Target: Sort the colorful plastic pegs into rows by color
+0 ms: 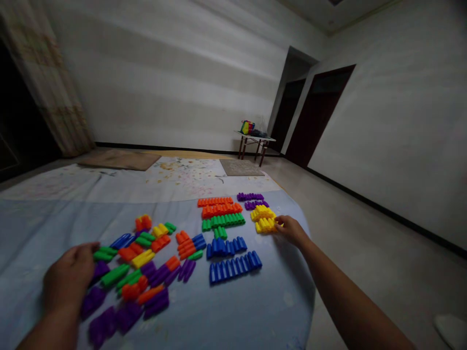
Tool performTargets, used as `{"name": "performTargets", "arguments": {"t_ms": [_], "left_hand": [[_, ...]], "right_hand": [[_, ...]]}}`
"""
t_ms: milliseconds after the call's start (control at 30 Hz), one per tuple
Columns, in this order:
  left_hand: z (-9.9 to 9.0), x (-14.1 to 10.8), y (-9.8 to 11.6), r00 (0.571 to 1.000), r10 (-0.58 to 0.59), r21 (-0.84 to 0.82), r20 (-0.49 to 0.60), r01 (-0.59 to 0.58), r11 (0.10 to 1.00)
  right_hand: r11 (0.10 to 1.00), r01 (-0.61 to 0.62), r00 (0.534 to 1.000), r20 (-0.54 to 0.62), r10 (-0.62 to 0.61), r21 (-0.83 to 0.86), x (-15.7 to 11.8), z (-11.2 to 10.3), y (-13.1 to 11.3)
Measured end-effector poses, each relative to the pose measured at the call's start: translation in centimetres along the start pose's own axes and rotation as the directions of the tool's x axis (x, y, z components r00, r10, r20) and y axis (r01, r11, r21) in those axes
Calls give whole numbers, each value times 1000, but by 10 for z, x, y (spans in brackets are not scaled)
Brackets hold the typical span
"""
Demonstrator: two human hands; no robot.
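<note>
My right hand (291,229) is closed, its fingertips pinched at the right end of the front row of yellow plastic pieces (265,225). On the left, my left hand (72,272) has its fingers curled against a green ribbed plastic piece (105,253); its grip is partly hidden and slightly blurred. A mixed pile surrounds that piece, with purple pieces (104,326), orange pieces (130,252) and a yellow piece (143,259). Sorted rows lie farther right: orange pieces (222,210), green pieces (224,220), blue pieces (235,267) and purple pieces (250,197).
A light blue cloth (189,311) covers the surface, whose rounded edge runs beneath my right forearm. Beyond lie a floral cloth (186,177), a brown mat (118,159) and a grey mat (241,167). A small table (255,138) holding a colourful bag (247,127) stands by the wall.
</note>
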State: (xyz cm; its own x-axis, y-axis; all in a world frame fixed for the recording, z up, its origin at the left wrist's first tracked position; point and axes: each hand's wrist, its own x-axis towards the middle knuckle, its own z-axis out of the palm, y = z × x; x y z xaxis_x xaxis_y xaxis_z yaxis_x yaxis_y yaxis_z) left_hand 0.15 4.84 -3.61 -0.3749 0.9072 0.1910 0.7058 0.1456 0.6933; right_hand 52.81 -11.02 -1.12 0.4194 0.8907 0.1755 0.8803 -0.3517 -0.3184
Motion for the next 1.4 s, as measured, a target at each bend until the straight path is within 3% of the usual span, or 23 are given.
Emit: {"name": "performTargets", "arguments": {"t_ms": [33,133,267,467,633,867,1100,1400], "left_hand": [[-1,-2,1,998,-42,-21,36,43,999],[-4,-6,3,998,-12,-50,61,15,999],[-4,-7,2,999,13,-81,50,-9,997],[2,-7,-2,1000,12,-119,17,-10,993],[3,-7,-2,1000,9,-134,8,-8,991],[3,-9,1,1000,0,-176,3,0,984],[4,-7,-1,1000,-5,-165,6,6,986],[4,-7,-3,1000,-3,-151,-5,2,989]], "right_hand": [[1000,13,1000,-9,-13,7,-1,0,-1],[992,100,991,-101,-93,72,-3,1,-12],[935,300,948,-171,-269,189,-10,8,-58],[817,506,858,-71,-508,277,-31,24,-152],[778,560,799,62,-598,284,-41,37,-199],[797,578,760,242,-604,175,-35,41,-221],[762,647,685,425,-592,20,-21,40,-234],[715,699,658,372,-654,20,-25,54,-248]]}}
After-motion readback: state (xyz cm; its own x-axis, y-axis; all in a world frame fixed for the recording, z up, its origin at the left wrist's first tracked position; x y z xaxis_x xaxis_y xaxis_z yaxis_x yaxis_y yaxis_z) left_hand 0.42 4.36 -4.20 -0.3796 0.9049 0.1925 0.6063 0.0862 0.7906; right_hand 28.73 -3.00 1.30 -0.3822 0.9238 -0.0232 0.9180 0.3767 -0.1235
